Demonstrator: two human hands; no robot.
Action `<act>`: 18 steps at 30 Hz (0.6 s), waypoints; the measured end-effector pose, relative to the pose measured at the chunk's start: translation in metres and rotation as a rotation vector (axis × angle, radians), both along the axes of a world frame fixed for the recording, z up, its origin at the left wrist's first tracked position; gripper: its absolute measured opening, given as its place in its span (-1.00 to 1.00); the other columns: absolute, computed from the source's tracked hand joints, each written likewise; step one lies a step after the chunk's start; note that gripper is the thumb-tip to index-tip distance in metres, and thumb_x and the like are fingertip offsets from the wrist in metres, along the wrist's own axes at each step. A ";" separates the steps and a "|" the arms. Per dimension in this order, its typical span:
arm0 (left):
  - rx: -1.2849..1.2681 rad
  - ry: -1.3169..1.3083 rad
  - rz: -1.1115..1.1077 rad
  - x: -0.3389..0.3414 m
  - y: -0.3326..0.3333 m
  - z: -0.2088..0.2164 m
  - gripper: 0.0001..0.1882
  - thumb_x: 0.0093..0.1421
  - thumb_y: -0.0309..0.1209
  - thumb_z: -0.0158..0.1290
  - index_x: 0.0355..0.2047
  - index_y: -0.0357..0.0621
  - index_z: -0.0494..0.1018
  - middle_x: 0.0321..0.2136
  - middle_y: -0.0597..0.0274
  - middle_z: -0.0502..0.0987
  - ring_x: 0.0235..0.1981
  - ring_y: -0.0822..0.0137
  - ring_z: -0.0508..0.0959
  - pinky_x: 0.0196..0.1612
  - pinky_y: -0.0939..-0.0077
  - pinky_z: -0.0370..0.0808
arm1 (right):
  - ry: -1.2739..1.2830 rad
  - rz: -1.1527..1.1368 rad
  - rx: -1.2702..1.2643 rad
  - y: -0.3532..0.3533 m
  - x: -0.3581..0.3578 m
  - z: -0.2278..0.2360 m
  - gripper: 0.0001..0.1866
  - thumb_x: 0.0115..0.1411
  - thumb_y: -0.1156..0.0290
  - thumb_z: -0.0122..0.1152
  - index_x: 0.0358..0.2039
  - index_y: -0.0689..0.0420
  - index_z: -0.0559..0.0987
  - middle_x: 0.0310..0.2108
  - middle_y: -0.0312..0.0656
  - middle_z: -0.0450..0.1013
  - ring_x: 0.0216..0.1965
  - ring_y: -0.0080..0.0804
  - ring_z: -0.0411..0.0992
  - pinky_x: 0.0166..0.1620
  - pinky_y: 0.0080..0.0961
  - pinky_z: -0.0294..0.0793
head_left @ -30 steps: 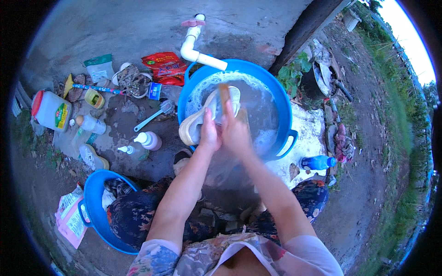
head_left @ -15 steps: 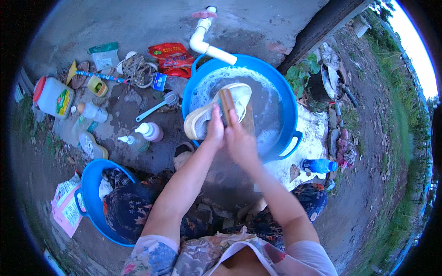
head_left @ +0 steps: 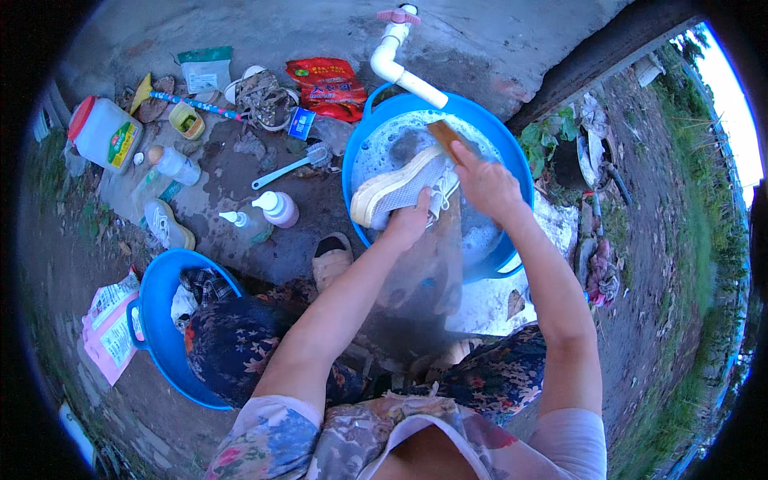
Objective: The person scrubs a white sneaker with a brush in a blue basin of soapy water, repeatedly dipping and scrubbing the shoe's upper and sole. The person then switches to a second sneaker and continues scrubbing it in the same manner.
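Over the soapy blue basin [head_left: 512,160], left hand [head_left: 406,224] grips the white sneaker [head_left: 400,188], right hand [head_left: 486,182] closed on wooden brush [head_left: 446,136]; keep shoe braced, scrub firmly.

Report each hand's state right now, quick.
Left hand: closed on the white sneaker over the blue basin.
Right hand: closed on the wooden brush.

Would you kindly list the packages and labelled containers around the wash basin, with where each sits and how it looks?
Red pouch: flat, crinkled, beside the white pipe.
Green-and-white sachet: flat, upper left by the wall.
Small blue packet: rectangular, below the red pouch.
Clear jug: red cap, green-yellow label, far left.
Pink-and-white bag: flat, left of the smaller blue tub.
Pump bottle: pinkish, white pump, left of the big basin.
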State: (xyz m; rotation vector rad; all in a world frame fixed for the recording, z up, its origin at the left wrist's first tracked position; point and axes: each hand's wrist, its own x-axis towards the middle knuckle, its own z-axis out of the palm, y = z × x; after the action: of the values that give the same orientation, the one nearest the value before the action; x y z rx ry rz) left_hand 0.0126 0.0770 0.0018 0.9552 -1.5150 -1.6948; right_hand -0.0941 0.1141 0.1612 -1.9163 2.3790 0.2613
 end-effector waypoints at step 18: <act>0.459 0.565 -0.037 0.002 -0.010 0.023 -0.50 0.30 -0.26 -0.16 0.15 -0.29 0.13 0.08 0.11 0.31 0.06 0.30 0.36 0.11 0.41 0.28 | -0.475 -0.438 -0.487 0.020 -0.016 -0.070 -0.45 0.23 0.21 -0.12 0.25 -0.16 0.11 -0.44 0.21 0.48 -0.41 0.20 0.46 -0.32 0.01 0.46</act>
State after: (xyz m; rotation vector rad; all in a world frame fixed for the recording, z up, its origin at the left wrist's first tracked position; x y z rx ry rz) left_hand 0.0150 0.0668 0.0244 0.5790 -0.7959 -2.1558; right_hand -0.1099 0.1340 0.0916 -1.3053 2.5582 -0.7697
